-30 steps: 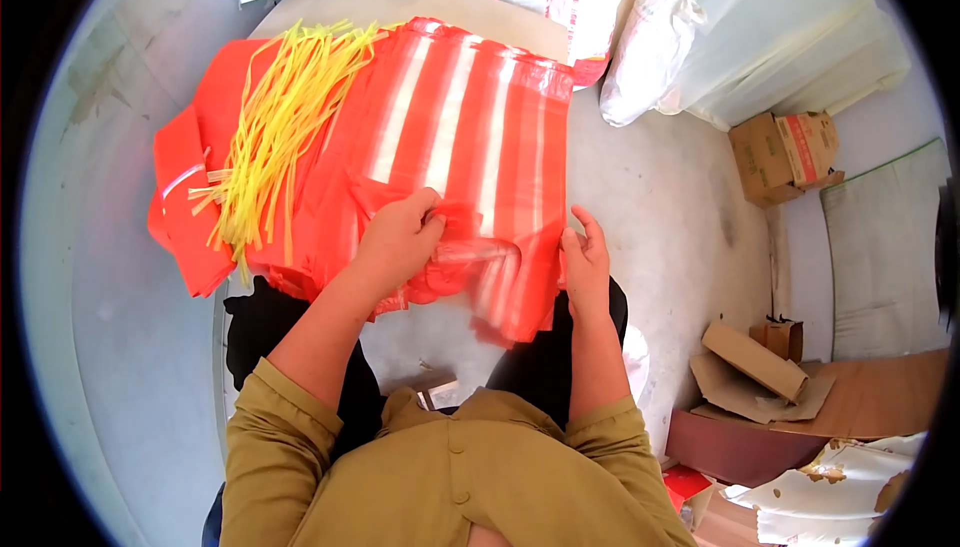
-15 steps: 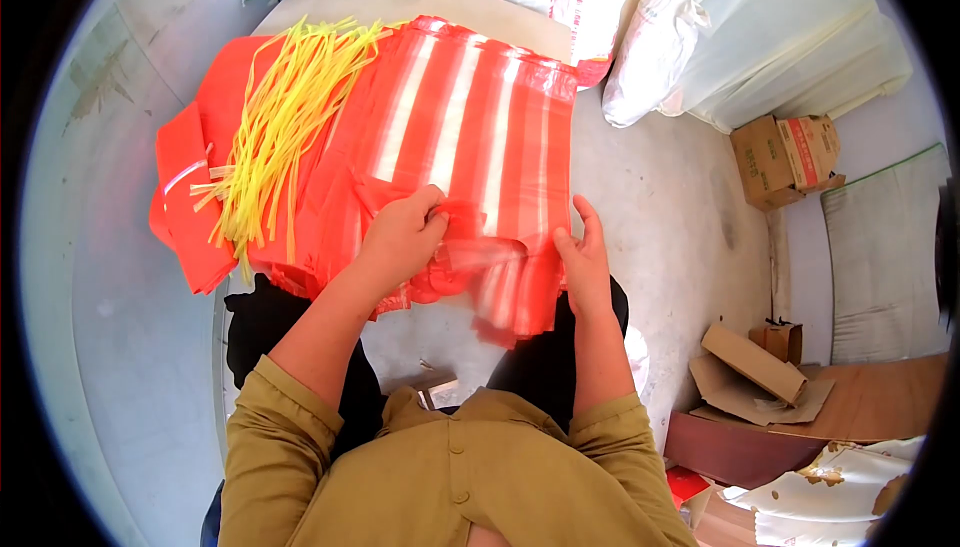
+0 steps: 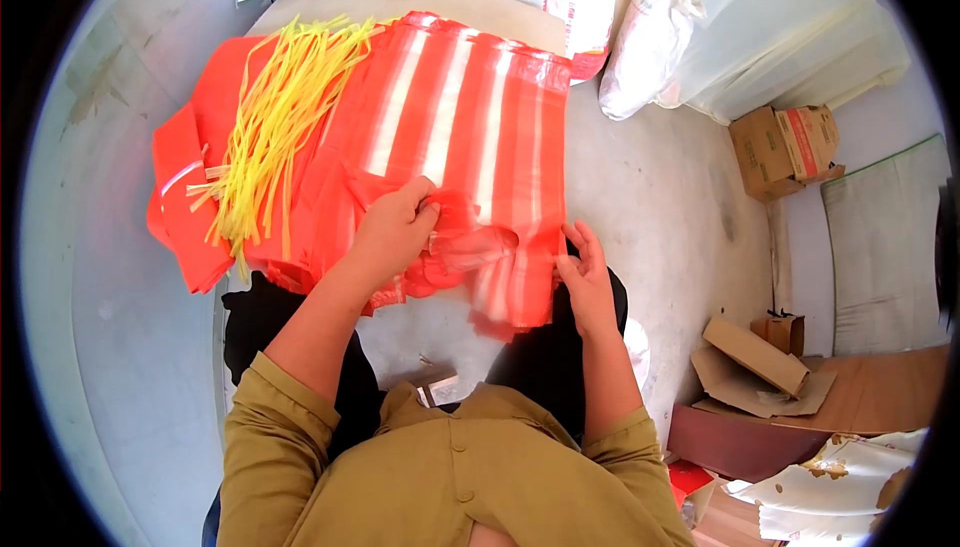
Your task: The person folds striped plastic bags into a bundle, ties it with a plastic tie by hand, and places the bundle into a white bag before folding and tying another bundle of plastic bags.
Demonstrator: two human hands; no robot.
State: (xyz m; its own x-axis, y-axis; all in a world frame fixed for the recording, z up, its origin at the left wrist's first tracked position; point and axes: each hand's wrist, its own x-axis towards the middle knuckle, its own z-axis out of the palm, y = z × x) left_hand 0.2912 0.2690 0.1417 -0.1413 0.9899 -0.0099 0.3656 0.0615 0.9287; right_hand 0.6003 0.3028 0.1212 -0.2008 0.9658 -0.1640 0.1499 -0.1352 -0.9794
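Note:
Red-and-white striped plastic bags (image 3: 470,117) lie in a flat stack across my lap and the surface before me. My left hand (image 3: 398,222) is closed on a bunched red plastic bag (image 3: 475,247) at the stack's near side, its fingers pinching the thin film. My right hand (image 3: 588,272) is beside the stack's right edge, thumb at the film and fingers apart. The near corner of the bags hangs loosely, blurred, between my hands. Yellow plastic strips (image 3: 290,117) lie in a loose bundle over the left part of the red plastic.
A folded red bundle (image 3: 185,192) with a pale band sits at far left. White printed sacks (image 3: 650,42) stand at the back. Cardboard boxes (image 3: 770,157) are against the right wall; flattened cardboard (image 3: 750,372) lies lower right.
The bunched film by my left hand has folded over further and shifted. My right hand has moved slightly down and away from the bags' right edge.

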